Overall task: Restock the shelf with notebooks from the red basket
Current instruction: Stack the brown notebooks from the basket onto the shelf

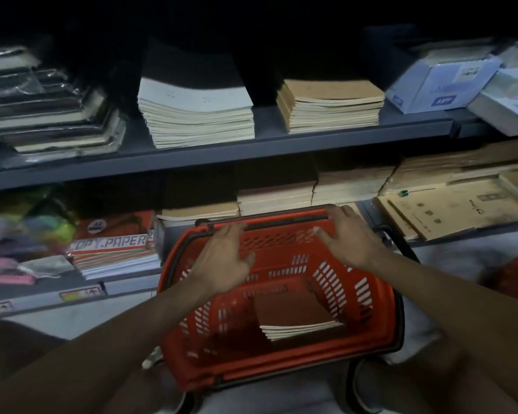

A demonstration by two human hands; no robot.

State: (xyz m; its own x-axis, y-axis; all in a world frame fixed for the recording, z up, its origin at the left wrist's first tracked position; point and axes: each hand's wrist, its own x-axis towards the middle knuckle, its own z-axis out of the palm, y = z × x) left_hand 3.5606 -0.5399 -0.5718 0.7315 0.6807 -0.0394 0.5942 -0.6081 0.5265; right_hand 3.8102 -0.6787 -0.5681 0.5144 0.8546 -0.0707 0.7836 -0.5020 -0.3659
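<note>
The place is a dim shop aisle with grey metal shelves full of paper goods. On the upper shelf [210,158] sit a white stack [196,115] near the middle and a brown stack [329,104] to its right. Wrapped dark books [51,115] lie at the left end and blue boxes [440,82] at the right end. The lower shelf [126,286] holds packs of copy paper [114,249] on the left, more brown stacks [277,198] behind the basket, and flat brown envelopes [449,207] on the right.

The red basket [281,294] sits low in front of the lower shelf, tipped toward the person. Both hands are at its far rim. The left hand [225,261] rests on the rim with its fingers mostly straight and a little spread. The right hand [347,237] lies over the far right corner, fingers [337,213] close together and bent over the black handle bar. Neither hand holds a notebook.

Inside, on the basket floor toward the near side, lies a small pile of brown notebooks [299,319]. It is only a thin pile, and the rest of the basket floor looks bare.

So the job seems close to its end. The shelf stacks already look tall. What is left, it seems, is to lift out this last pile and set it on a matching brown stack.
</note>
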